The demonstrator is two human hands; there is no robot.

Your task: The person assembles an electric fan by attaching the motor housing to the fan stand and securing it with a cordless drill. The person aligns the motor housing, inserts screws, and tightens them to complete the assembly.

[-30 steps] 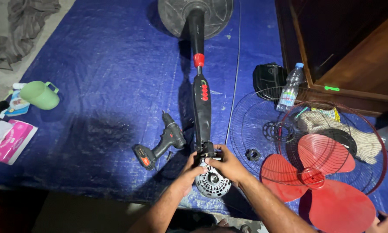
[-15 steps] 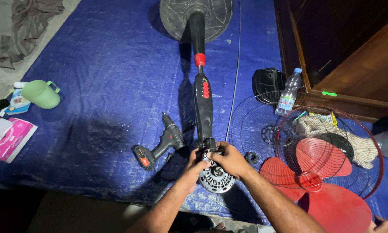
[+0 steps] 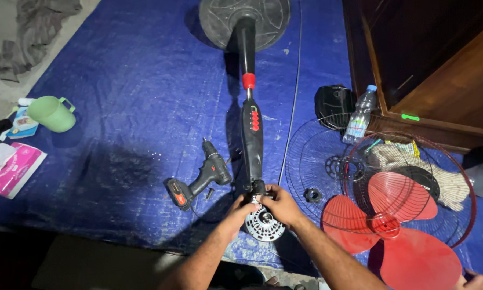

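Both hands on the fan motor (image 3: 264, 224) at the near edge of the blue tarp (image 3: 134, 107): left hand (image 3: 240, 210) and right hand (image 3: 281, 204) have fingers clamped round its top, apparently where it joins the stand (image 3: 251, 137). Drill (image 3: 201, 176) just left; red blade (image 3: 402, 231) right.

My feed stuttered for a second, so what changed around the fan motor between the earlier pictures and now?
Little changed. Both hands, the left hand and right hand, kept their hold on the fan motor at the end of the stand; the fingers shifted slightly, closing in over its top. Nothing was picked up or let go. The cordless drill, red fan blade, wire guards and green mug stayed where they lay.
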